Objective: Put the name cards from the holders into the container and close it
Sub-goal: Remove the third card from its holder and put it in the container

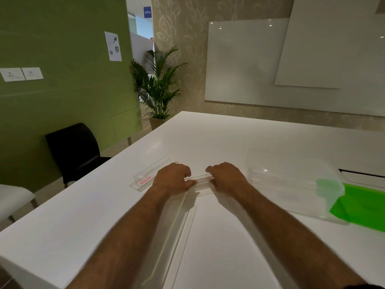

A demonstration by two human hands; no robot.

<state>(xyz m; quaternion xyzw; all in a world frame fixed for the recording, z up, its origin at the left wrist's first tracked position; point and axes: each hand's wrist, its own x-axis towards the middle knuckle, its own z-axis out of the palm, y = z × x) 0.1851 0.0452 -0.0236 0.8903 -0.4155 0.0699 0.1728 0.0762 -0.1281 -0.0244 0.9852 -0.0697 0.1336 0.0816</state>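
On white table (229,142), both hands, left hand (173,180), right hand (227,178), gripping clear holder (201,182), "OTCA" sign (147,12) behind.

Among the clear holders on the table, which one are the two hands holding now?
The holder between the hands, lying crosswise, left hand and right hand gripping its ends. The holder with the red-printed card lies untouched to the left; the long holder lies between the forearms.

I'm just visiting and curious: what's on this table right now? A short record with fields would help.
surface: white table
left hand: grips one end of a clear card holder
right hand: grips the holder's other end
second holder: left of the hands, card with red print inside
third holder: lying between the forearms
container: clear, open, to the right
lid: green, beside the container
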